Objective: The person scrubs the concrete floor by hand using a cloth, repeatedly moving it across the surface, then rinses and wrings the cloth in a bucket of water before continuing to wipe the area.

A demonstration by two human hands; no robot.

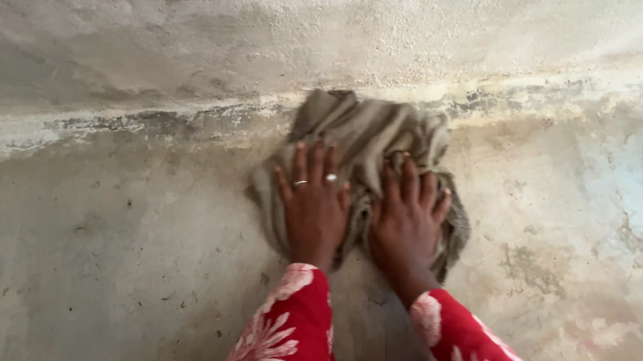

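Both hands are pressing a crumpled grey-brown floor cloth (373, 143) flat against a rough concrete floor (104, 263), right where the floor is meeting the base of the wall (272, 26). The left hand (314, 206) is lying palm down with its fingers spread, two rings showing, gripping nothing but bearing on the rag's left part; the right hand (407, 224) is lying just beside it, likewise open and flat, its fingertips sinking into the bunched folds. By the look of it the scrubbing stroke is sitting at its far end, against the wall, so the next move is calling for steady downward pressure while the cloth is being dragged along or back from the dirty seam (152, 120). Red floral sleeves (288, 329) are covering both forearms. The wall's raised lip is blocking any push further forward, and pale stains (534, 267) are marking the floor to the right
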